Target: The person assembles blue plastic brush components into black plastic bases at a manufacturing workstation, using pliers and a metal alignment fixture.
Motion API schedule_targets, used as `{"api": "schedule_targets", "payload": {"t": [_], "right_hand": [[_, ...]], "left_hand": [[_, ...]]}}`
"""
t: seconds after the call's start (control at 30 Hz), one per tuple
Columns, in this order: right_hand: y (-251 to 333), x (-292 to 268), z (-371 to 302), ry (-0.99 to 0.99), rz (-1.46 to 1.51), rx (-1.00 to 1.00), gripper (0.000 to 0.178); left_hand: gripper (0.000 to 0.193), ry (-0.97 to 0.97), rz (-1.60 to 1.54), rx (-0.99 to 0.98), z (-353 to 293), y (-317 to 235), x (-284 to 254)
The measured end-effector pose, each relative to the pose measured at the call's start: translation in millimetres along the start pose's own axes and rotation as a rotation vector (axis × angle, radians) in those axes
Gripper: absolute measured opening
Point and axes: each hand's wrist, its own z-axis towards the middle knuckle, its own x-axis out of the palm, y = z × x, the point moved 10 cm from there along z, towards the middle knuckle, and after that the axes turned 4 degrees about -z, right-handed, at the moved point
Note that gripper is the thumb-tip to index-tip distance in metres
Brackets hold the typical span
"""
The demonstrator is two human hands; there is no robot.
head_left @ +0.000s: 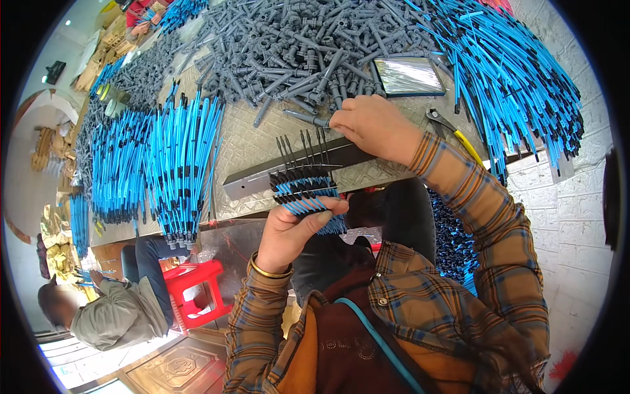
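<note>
My left hand is closed around a bundle of blue and black thin rods, held just in front of the table edge. Several slim black tips stand up from the bundle toward the table. My right hand is closed above the tabletop, its thumb and fingers pinching the end of a grey plastic tube fitting. Between the two hands a dark metal bar lies along the table's near edge. A large pile of grey plastic fittings spreads just beyond my right hand.
Pliers with yellow handles and a shiny dark-framed panel lie on the table. Blue rods fill the right and stand bunched at left. A person sits near a red stool; another person's hands show far left.
</note>
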Motion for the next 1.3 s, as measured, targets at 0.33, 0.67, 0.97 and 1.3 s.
{"api": "schedule_targets", "payload": {"t": [0.33, 0.67, 0.97, 1.3], "right_hand": [[5.8, 7.2, 12.4, -0.026, 0.030, -0.034, 0.008], [16.0, 16.0, 19.2, -0.028, 0.094, -0.026, 0.008], [25.7, 24.2, 24.8, 0.066, 0.137, 0.010, 0.009], [26.4, 37.6, 32.5, 0.054, 0.302, 0.029, 0.012]], "left_hand": [[0.019, 0.016, -0.017, -0.005, 1.6, -2.1, 0.4], [0.018, -0.019, -0.049, -0.007, -2.3, 0.7, -4.0], [0.018, -0.049, -0.071, -0.041, -6.8, 1.8, -12.8], [0.018, 0.003, -0.080, -0.092, -4.1, -2.0, -18.3]]}}
